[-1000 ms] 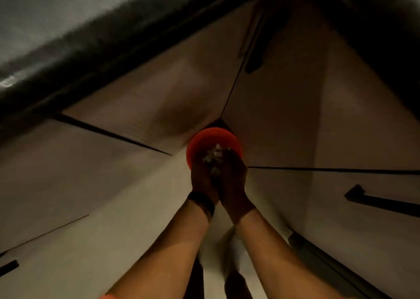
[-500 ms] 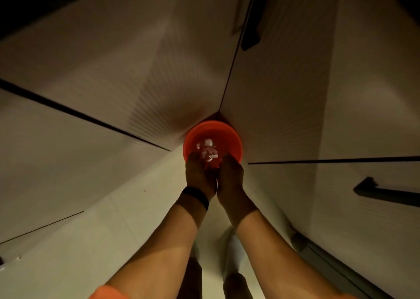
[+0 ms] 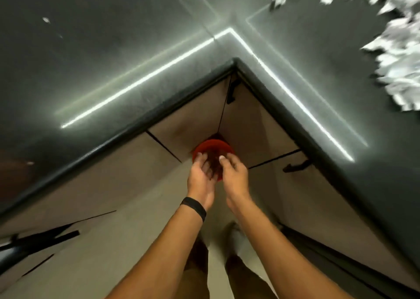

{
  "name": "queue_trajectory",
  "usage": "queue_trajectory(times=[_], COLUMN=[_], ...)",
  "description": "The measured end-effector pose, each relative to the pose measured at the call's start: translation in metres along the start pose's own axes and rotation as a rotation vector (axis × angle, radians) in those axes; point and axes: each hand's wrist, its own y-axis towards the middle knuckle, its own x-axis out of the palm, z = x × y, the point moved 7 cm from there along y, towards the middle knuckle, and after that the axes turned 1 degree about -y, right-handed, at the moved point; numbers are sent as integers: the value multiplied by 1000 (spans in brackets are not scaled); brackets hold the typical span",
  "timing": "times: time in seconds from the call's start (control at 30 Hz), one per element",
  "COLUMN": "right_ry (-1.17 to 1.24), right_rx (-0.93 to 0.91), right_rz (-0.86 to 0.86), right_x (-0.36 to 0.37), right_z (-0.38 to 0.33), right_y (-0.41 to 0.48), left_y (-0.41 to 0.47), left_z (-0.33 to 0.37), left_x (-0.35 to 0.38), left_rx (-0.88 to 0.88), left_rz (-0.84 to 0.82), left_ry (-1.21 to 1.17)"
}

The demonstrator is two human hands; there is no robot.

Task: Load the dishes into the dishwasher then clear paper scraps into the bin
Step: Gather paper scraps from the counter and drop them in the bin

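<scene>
Hovering left hand (image 3: 201, 180) and right hand (image 3: 236, 178) overhang bin (image 3: 211, 144).

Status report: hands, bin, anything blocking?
Left hand and right hand open, empty, over the red bin in the floor corner. Pile of paper scraps on the counter, not yet cleared. Nothing blocking the bin.

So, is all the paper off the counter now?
No, a heap of white paper scraps lies up on the dark counter, not in the red bin.
</scene>
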Motion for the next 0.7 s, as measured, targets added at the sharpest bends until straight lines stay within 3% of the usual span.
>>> queue_trajectory(times=[0.2,0.4,0.7], right_ry=[-76,-169,-148], right_rx=[-357,-647,-734], right_rz=[-68,-29,175], right_x=[-23,-56,-136], right_z=[-109,-177,-213], right_y=[-97,-156,-185], left_y=[-113,-181,-217], left_z=[54,84,52], left_x=[56,103,180], left_rx=[73,141,93], left_rz=[-197,-378,-590], left_ry=[63,168,341])
